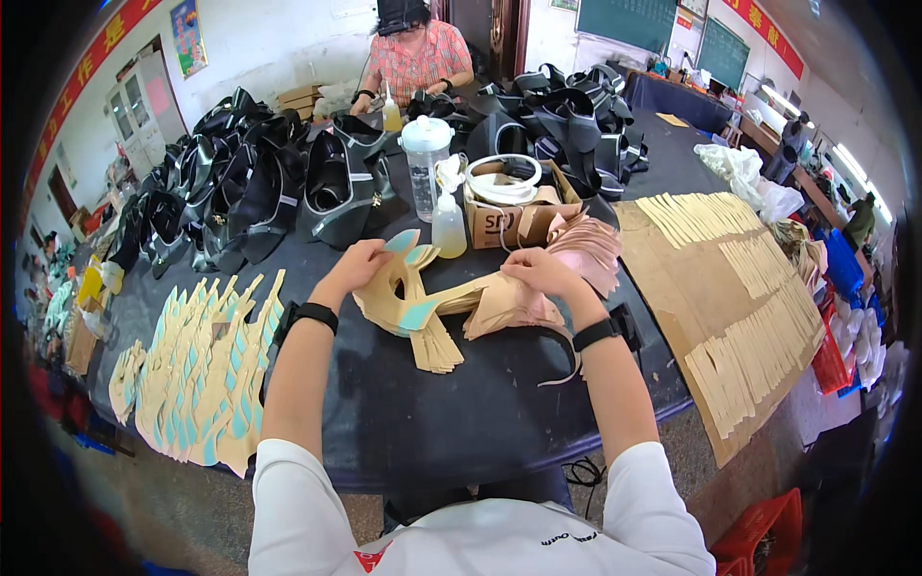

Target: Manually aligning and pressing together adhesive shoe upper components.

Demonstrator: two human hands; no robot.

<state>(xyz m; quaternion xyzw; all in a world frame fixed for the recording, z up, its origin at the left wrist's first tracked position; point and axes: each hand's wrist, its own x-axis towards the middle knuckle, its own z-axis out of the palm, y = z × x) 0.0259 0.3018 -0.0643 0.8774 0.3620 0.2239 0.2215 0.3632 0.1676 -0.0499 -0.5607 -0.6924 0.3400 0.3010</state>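
My left hand [355, 267] grips a fanned bundle of tan shaped pieces with light blue tips [408, 288] over the dark table [461, 413]. My right hand [535, 271] holds the other end of the same bundle, beside a loose pile of pinkish-tan pieces [586, 252]. A small stack of tan strips [434, 348] lies just below the bundle. Both wrists wear black bands.
Rows of tan pieces with blue tips [206, 370] lie at the left. Cardboard with rows of tan strips [744, 307] covers the right. A squeeze bottle [448, 226], a clear jug [425, 163], a cardboard box [509, 216] and black shoe uppers [279, 187] stand behind. Another person [413, 53] works opposite.
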